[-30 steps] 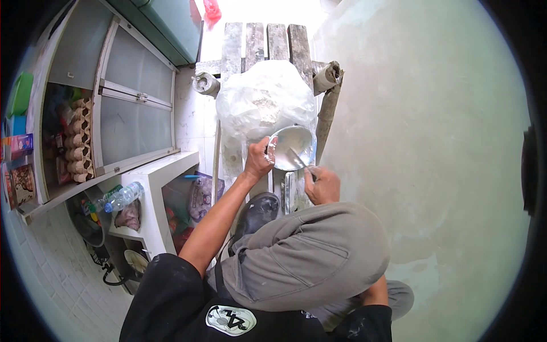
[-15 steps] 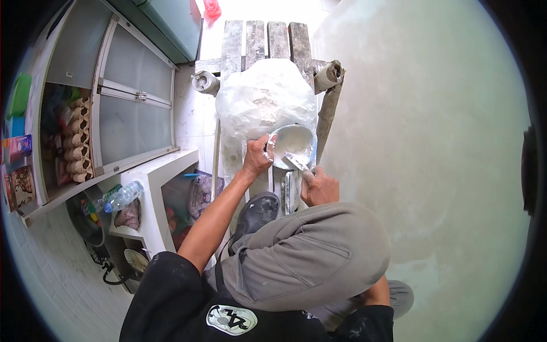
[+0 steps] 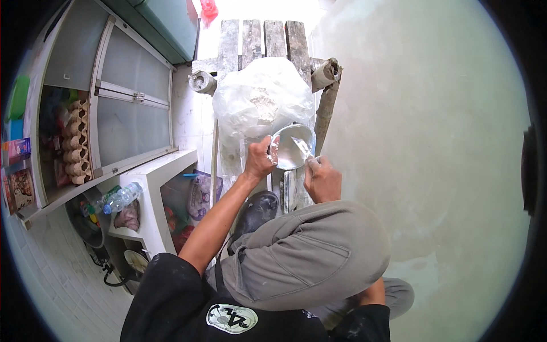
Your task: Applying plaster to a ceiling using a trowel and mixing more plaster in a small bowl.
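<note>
My left hand (image 3: 261, 158) is closed on the left side of a small pot (image 3: 313, 138), seemingly at its handle, which is smeared with white paste. Inside the pot lies a white, wet mix (image 3: 289, 154). In my right hand (image 3: 323, 179) I grip a putty knife (image 3: 300, 144), its whitened blade tilted inside the pot. Just beyond the pot, an open clear plastic bag (image 3: 235, 102) holds white powder (image 3: 263, 107). Bag and pot are over a wooden plank bench (image 3: 229, 45). White smears cover some of my left fingers.
A pale plastered wall (image 3: 421, 125) rises close on the right. On the left are a glass-doored cabinet (image 3: 134, 125) with egg trays (image 3: 77, 142), and a white shelf unit (image 3: 151, 171) carrying a plastic bottle (image 3: 122, 198). My shoe (image 3: 257, 214) rests below the pot.
The putty knife's blade has moved up and to the right inside the pot, and my right hand has shifted slightly with it. My left hand still holds the pot.
</note>
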A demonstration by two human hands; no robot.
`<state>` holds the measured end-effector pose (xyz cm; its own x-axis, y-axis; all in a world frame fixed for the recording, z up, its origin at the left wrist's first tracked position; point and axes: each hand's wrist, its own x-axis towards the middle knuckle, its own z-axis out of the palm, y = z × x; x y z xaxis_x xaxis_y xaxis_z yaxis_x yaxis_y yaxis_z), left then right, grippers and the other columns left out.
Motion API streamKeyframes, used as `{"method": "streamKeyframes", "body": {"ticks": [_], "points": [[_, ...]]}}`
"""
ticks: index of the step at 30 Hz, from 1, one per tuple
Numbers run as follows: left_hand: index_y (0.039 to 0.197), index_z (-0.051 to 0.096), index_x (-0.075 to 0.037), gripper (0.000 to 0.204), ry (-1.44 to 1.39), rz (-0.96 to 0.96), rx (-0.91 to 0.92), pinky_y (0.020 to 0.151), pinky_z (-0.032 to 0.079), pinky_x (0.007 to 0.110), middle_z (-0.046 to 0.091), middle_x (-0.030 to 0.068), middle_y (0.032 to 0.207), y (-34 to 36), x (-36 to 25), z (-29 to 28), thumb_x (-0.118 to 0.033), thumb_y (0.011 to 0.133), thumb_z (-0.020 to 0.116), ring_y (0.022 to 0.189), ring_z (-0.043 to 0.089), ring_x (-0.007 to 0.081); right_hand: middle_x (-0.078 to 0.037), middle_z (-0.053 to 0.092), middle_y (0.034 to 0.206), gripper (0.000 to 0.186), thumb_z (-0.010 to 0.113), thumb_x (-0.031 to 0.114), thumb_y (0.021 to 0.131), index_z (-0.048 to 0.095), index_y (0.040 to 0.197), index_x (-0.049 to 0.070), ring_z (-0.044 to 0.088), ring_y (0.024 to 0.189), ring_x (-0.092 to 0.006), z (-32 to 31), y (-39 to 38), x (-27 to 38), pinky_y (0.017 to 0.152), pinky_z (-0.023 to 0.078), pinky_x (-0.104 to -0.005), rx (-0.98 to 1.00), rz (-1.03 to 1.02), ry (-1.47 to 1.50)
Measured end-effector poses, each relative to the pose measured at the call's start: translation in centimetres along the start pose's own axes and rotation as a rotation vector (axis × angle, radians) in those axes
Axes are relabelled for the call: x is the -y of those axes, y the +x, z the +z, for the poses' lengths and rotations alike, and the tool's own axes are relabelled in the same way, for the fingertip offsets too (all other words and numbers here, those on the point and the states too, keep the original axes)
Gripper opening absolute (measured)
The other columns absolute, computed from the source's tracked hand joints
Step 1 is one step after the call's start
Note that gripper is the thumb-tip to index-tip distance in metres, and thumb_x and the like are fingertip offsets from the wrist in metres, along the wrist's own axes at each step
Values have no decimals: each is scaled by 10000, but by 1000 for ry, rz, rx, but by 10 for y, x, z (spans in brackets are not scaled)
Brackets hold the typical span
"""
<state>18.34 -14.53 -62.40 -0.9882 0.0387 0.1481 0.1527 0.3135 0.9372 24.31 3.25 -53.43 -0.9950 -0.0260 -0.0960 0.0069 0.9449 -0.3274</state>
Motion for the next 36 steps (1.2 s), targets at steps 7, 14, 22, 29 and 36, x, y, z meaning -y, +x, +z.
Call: {"method": "streamKeyframes", "body": {"ticks": [7,14,22,29,36], "points": [[766,539,-3,228,9,19,57,480,396,473,537,279,628,4,-3,1,-95,951,635,585,587,465,-176,631,777,158,660,174,890,749,954,59,653,682,-383,2,-13,-18,601,510,-486,-3,45,59],[760,537,-6,232,-12,13,70,481,394,476,536,277,627,6,1,-2,-96,950,636,585,584,466,-220,681,788,195,655,187,907,760,961,32,664,716,-412,-19,0,-34,628,511,-442,58,193,295],[746,534,-5,241,19,22,87,486,399,478,529,277,619,10,1,-3,-90,943,644,580,579,466,-272,611,741,201,662,176,896,736,886,-12,615,660,-452,-40,20,-47,594,474,-438,75,225,322],[732,528,-4,264,17,3,77,477,387,472,523,276,612,9,1,-4,-101,947,646,562,564,468,-294,647,784,209,657,143,903,730,956,-46,700,648,-314,-46,22,-48,627,504,-396,37,213,443],[744,548,13,265,-6,7,47,474,373,431,475,248,580,8,0,-2,-103,972,617,486,503,417,-296,629,751,216,638,149,902,725,947,-44,671,628,-338,-28,9,-34,623,491,-401,-1,312,559]]}}
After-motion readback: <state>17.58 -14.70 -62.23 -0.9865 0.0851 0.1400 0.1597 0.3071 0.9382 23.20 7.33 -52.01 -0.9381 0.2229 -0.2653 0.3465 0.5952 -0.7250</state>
